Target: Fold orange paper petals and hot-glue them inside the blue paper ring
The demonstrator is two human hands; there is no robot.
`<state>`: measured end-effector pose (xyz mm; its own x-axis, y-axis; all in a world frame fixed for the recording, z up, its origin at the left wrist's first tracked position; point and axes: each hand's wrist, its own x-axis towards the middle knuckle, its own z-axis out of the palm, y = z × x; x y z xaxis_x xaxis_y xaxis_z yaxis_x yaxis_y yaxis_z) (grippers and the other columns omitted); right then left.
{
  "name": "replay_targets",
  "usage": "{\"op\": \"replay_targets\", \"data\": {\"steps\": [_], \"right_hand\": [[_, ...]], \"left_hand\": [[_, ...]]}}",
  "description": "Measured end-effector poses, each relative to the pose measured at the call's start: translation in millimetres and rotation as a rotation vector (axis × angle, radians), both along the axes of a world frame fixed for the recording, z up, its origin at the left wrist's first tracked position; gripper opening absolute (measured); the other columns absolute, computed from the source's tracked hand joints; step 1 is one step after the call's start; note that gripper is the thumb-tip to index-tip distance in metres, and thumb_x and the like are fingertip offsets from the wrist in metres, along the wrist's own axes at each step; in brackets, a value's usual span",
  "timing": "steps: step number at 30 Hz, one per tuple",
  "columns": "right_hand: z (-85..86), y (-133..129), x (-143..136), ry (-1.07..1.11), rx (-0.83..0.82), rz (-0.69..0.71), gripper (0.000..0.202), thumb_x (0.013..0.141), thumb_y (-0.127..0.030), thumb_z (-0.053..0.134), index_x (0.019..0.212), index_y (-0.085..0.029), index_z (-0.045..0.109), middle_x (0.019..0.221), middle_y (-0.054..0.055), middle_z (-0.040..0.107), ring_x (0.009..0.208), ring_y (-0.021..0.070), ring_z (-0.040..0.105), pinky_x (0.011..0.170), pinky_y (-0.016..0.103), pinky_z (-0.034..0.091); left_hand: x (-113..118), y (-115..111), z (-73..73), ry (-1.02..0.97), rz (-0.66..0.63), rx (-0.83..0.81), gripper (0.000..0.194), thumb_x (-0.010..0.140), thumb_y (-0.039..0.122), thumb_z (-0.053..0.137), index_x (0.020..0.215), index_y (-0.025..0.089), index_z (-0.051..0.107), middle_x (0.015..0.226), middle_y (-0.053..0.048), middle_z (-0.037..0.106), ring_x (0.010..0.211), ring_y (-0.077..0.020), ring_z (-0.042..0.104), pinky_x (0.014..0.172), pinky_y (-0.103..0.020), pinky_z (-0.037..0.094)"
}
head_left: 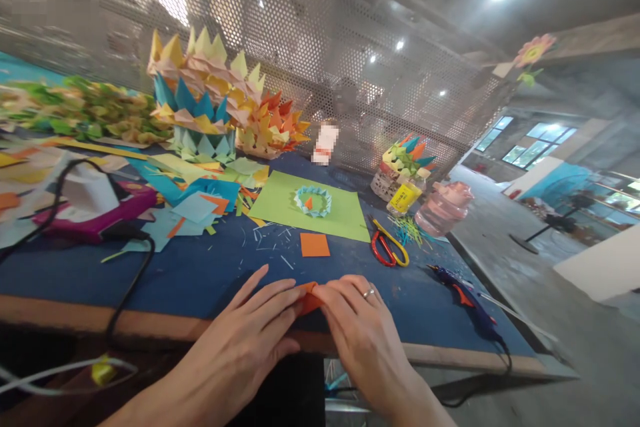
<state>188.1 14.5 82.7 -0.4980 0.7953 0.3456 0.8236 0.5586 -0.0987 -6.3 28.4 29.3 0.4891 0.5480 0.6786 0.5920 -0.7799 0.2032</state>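
Near the front edge of the blue tabletop, both my hands are closed on a small folded piece of orange paper (311, 300). My left hand (257, 323) presses its left side, while my right hand (357, 320), with a ring on one finger, pinches the right side. The fingers hide part of the fold. Just beyond lies a flat orange paper square (315, 245). Farther back, a light-blue folded paper ring (313, 201) with one orange point in it rests on a green paper sheet (345, 213).
Red-and-yellow scissors (389, 245) and a glue gun (465, 300) with a cord lie to the right. Behind them stand a yellow-labelled bottle (405, 197) and a pink bottle (443, 207). Paper scraps (195, 210), a magenta device (100, 210) and folded-paper crowns (205, 100) fill the left.
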Motion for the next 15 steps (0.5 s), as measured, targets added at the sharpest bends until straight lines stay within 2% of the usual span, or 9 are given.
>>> {"op": "replay_targets", "data": {"steps": [4, 9, 15], "right_hand": [[-2.5, 5, 9, -0.184, 0.132, 0.164, 0.021, 0.093, -0.016, 0.041, 0.105, -0.018, 0.058, 0.105, 0.005, 0.063, 0.101, 0.0208, 0.049, 0.088, 0.035, 0.039], [-4.3, 10, 13, -0.298, 0.238, 0.227, 0.022, 0.093, -0.013, 0.04, 0.101, -0.015, 0.06, 0.101, 0.006, 0.065, 0.097, 0.0194, 0.05, 0.087, 0.035, 0.037], [-1.2, 17, 12, -0.323, 0.293, 0.285, 0.022, 0.093, -0.011, 0.04, 0.1, -0.012, 0.061, 0.091, 0.006, 0.065, 0.09, 0.0178, 0.053, 0.079, 0.033, 0.04]], "left_hand": [[5, -2, -0.3, -0.024, 0.009, -0.02, 0.024, 0.089, 0.024, 0.047, 0.11, 0.021, 0.058, 0.116, 0.0, 0.062, 0.114, -0.0138, 0.052, 0.112, -0.039, 0.023], [5, -2, -2.1, -0.064, -0.002, -0.045, 0.023, 0.09, 0.025, 0.045, 0.109, 0.022, 0.058, 0.112, 0.0, 0.063, 0.109, -0.0137, 0.055, 0.109, -0.039, 0.031], [-1, 4, 9.9, 0.065, -0.069, -0.063, 0.03, 0.089, 0.021, 0.046, 0.118, 0.017, 0.047, 0.115, -0.006, 0.062, 0.105, -0.0167, 0.059, 0.101, -0.041, 0.042]]}}
